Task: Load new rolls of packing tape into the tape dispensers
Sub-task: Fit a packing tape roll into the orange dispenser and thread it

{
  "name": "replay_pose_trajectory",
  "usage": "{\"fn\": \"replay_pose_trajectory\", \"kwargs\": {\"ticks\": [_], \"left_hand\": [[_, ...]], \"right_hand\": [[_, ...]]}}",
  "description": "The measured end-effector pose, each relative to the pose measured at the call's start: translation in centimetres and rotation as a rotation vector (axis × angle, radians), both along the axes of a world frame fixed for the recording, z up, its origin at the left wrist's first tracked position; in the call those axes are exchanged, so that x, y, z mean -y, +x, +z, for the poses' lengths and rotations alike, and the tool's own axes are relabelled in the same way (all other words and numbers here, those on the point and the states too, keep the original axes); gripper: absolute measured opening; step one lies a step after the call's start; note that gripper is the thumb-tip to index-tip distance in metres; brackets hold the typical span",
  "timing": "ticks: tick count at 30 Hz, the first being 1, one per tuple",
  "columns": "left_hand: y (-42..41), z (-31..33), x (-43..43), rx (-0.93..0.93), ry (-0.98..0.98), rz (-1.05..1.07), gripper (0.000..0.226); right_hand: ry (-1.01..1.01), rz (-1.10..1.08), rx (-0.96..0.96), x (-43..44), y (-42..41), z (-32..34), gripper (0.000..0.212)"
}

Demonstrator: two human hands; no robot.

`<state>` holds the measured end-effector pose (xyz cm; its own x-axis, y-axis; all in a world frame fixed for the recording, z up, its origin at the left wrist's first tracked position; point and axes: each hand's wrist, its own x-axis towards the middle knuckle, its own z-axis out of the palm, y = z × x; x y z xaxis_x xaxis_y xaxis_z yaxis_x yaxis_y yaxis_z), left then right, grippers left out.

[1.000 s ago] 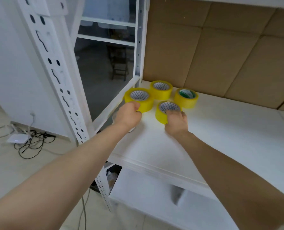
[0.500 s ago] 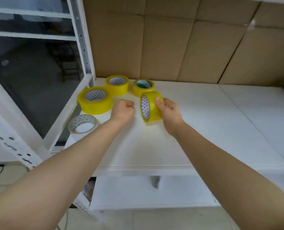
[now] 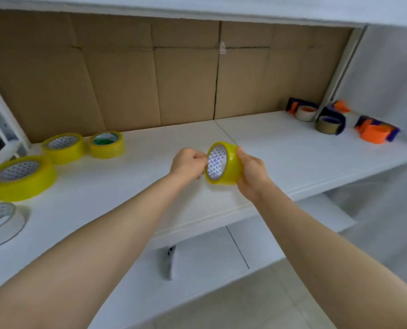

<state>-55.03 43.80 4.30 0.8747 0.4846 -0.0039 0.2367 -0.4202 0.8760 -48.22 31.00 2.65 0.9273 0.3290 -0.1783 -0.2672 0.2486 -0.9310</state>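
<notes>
Tape roll [image 3: 224, 163], yellow, white patterned core, on edge at frame centre; gripped round the outside by right hand [image 3: 252, 174], pinched at rim by left hand [image 3: 187, 162].

head view | worn on head | faces forward-down | near white shelf [image 3: 292, 153] | only view

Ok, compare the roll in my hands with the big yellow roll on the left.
The held roll is off the shelf, on edge, gripped by the right hand; the big roll lies flat on it. The big roll looks wider across than the held roll. Both are yellow with white patterned cores.
</notes>
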Motion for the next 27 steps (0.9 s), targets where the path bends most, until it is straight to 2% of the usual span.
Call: {"fn": "replay_pose_trajectory", "kwargs": {"ticks": [2,5,7,11,16,20,24,27], "left_hand": [[2.3,0.1,4.2,-0.012,0.085,-0.062,0.017],[5.4,0.2,10.5,-0.021,0.362,-0.148,0.023],[7.0,0.3,14.5,0.009,0.512,-0.250,0.032],[9.5,0.7,21.9,0.027,0.806,-0.608,0.058],[14.1,-0.6,29.9,0.174,0.889,-0.832,0.033],[18.0,-1.4,34.1,0.260,1.089,-0.878,0.030],[22.6,-2.0,36.9,0.358,1.219,-0.893,0.030],[26.6,-2.4,38.8,0.378,1.240,-0.922,0.031]], "right_hand": [[0.032,-0.050,-0.038,4.5,1.5,0.3,0.035],[0.091,-0.108,-0.098,11.2,3.8,0.3,0.039],[0.131,-0.150,-0.129,15.5,5.3,0.0,0.042],[0.240,-0.234,-0.209,23.5,7.5,-0.3,0.033],[0.308,-0.327,-0.282,31.3,10.2,-1.8,0.045],[0.227,-0.398,-0.237,35.8,12.3,-2.5,0.051],[0.048,-0.421,-0.146,39.5,14.7,-2.9,0.039],[0.018,-0.405,-0.082,41.6,17.3,-3.2,0.014]]}}
